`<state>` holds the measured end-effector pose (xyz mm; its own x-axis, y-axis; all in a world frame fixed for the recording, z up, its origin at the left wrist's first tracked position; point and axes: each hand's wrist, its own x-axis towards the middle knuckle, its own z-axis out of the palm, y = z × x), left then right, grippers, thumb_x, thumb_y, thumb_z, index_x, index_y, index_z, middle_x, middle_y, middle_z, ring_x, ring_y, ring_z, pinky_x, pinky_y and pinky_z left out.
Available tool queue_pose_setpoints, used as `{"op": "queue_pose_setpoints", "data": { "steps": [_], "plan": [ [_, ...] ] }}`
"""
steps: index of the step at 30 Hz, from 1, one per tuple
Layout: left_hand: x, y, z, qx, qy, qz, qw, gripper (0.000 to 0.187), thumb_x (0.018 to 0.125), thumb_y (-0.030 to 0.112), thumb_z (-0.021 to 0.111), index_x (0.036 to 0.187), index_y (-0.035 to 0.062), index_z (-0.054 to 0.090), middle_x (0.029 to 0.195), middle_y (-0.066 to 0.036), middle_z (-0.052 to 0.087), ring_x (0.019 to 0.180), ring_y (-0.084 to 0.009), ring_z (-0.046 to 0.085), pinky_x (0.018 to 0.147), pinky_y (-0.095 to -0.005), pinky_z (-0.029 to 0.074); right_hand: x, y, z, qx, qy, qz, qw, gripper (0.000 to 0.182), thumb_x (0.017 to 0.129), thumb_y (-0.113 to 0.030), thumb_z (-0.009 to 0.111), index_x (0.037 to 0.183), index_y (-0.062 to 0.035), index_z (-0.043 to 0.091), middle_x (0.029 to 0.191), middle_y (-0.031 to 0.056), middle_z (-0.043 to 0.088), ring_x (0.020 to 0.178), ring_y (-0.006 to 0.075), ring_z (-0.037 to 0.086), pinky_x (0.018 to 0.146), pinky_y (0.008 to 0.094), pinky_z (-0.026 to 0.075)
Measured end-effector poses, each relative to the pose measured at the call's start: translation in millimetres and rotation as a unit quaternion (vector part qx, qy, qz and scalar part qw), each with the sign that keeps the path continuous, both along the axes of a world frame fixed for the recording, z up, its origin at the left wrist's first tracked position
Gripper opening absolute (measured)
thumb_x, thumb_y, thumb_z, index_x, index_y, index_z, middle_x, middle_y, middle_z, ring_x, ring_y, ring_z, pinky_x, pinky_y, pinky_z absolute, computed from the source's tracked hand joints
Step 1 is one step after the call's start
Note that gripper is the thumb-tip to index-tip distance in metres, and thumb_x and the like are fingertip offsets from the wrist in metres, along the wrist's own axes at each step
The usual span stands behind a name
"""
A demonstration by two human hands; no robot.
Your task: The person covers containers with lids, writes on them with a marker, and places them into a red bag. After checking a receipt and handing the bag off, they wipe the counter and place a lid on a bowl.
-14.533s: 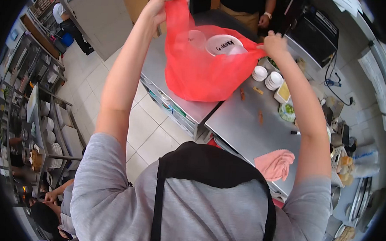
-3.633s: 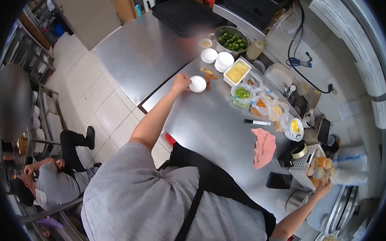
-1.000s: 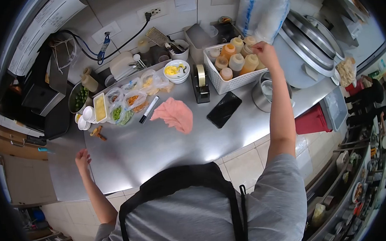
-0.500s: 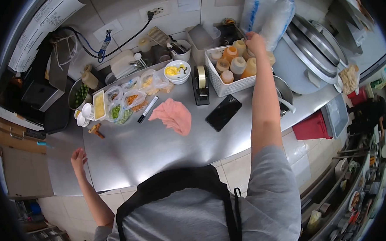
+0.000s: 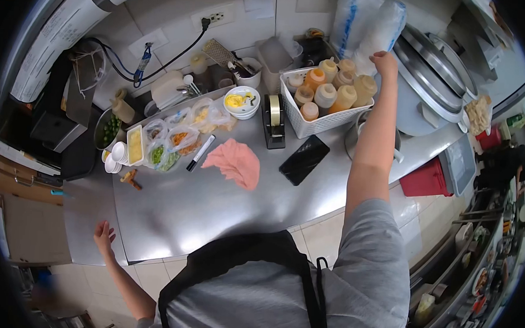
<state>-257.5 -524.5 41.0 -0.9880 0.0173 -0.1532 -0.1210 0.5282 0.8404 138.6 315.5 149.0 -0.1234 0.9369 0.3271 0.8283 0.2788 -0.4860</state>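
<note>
Room runs along the near steel counter (image 5: 176, 219); the white basket (image 5: 330, 123) stands before the plastic rolls (image 5: 380, 31).

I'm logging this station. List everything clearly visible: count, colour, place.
counter: one, silver, centre
basket: one, white, on counter
bottles: about ten, clear to orange, in basket
plastic bundles: two, clear and blue, behind basket
lids: several, silver, far right
phone: one, black, before basket
pot: one, silver, right of phone
tape dispenser: one, black, beside basket
cloth: one, pink, left of phone
bowl stack: one, white, behind cloth
marker: one, white, beside cloth
bags: several, clear, counter's left half
tub: one, white, beside bags
cup stacks: two, white, beside tub
bin: one, red, far right
left hand: one, bare, counter's left end
right hand: one, bare, by bundles, contact unclear
</note>
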Motion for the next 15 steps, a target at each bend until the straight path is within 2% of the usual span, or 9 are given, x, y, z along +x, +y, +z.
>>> {"op": "queue_pose_setpoints", "data": {
  "steps": [1, 3, 5, 7, 8, 10, 13, 15],
  "plan": [
    [-3, -2, -2, -0.001, -0.001, 0.000, 1.000, 0.023, 0.081, 0.027, 0.060, 0.096, 0.0100, 0.059, 0.086, 0.000, 0.058, 0.075, -0.0133, 0.057, 0.061, -0.0269, 0.047, 2, -4, 0, -0.001, -0.001, 0.000, 1.000, 0.031, 0.067, -0.025, 0.067, 0.093, -0.0087, 0.066, 0.085, 0.0126, 0.065, 0.080, 0.0233, 0.062, 0.071, 0.0313, 0.047],
    [-3, -11, -7, -0.007, -0.006, -0.005, 1.000, 0.025, 0.081, 0.028, 0.060, 0.097, 0.0090, 0.059, 0.086, -0.001, 0.058, 0.076, -0.0139, 0.058, 0.061, -0.0275, 0.047, 1, -12, -4, -0.034, 0.100, 0.092, 0.990, 0.030, 0.069, -0.022, 0.067, 0.094, -0.0065, 0.065, 0.085, 0.0103, 0.065, 0.078, 0.0192, 0.061, 0.070, 0.0278, 0.046],
    [1, -5, 0, -0.012, 0.000, -0.008, 1.000, 0.025, 0.081, 0.027, 0.060, 0.097, 0.0079, 0.058, 0.086, -0.001, 0.058, 0.076, -0.0143, 0.058, 0.061, -0.0277, 0.048, -17, -30, -5, -0.024, 0.114, 0.186, 0.976, 0.028, 0.072, -0.017, 0.066, 0.096, -0.0041, 0.064, 0.085, 0.0077, 0.065, 0.077, 0.0154, 0.060, 0.069, 0.0256, 0.045],
    [-3, 5, 4, -0.016, 0.007, -0.013, 1.000, 0.026, 0.081, 0.027, 0.059, 0.097, 0.0067, 0.058, 0.085, -0.002, 0.058, 0.077, -0.0147, 0.058, 0.061, -0.0280, 0.048, -40, -57, -6, -0.088, 0.110, 0.295, 0.945, 0.025, 0.073, -0.013, 0.064, 0.096, -0.0026, 0.063, 0.083, 0.0066, 0.064, 0.076, 0.0135, 0.059, 0.070, 0.0260, 0.045],
    [-7, 6, 5, -0.017, 0.007, -0.015, 1.000, 0.027, 0.080, 0.027, 0.059, 0.098, 0.0055, 0.058, 0.086, -0.003, 0.059, 0.077, -0.0150, 0.058, 0.061, -0.0281, 0.048, -47, -69, -8, -0.090, 0.109, 0.298, 0.944, 0.025, 0.073, -0.013, 0.064, 0.096, -0.0026, 0.063, 0.083, 0.0066, 0.064, 0.076, 0.0135, 0.059, 0.070, 0.0260, 0.045],
    [-7, 6, 7, -0.012, 0.016, -0.022, 1.000, 0.029, 0.080, 0.026, 0.059, 0.099, 0.0037, 0.058, 0.086, -0.005, 0.059, 0.077, -0.0153, 0.058, 0.061, -0.0285, 0.048, -71, -96, -12, -0.133, 0.044, 0.398, 0.907, 0.023, 0.075, -0.011, 0.063, 0.095, -0.0017, 0.061, 0.081, 0.0052, 0.063, 0.074, 0.0116, 0.058, 0.069, 0.0258, 0.045],
    [4, 16, 19, -0.006, 0.037, -0.032, 0.999, 0.029, 0.079, 0.026, 0.061, 0.098, 0.0049, 0.058, 0.084, -0.003, 0.059, 0.076, -0.0142, 0.058, 0.060, -0.0271, 0.048, -99, -126, -24, -0.088, 0.053, 0.453, 0.886, 0.024, 0.071, -0.016, 0.065, 0.092, -0.0036, 0.063, 0.077, 0.0089, 0.064, 0.073, 0.0156, 0.060, 0.067, 0.0279, 0.046],
    [12, 20, 24, -0.012, 0.033, -0.021, 0.999, 0.027, 0.079, 0.025, 0.061, 0.098, 0.0057, 0.059, 0.085, -0.004, 0.060, 0.076, -0.0137, 0.058, 0.060, -0.0265, 0.048, -124, -141, -37, -0.121, 0.087, 0.497, 0.855, 0.022, 0.071, -0.013, 0.065, 0.091, -0.0026, 0.063, 0.075, 0.0076, 0.063, 0.069, 0.0129, 0.058, 0.066, 0.0266, 0.046]
  ]
}}
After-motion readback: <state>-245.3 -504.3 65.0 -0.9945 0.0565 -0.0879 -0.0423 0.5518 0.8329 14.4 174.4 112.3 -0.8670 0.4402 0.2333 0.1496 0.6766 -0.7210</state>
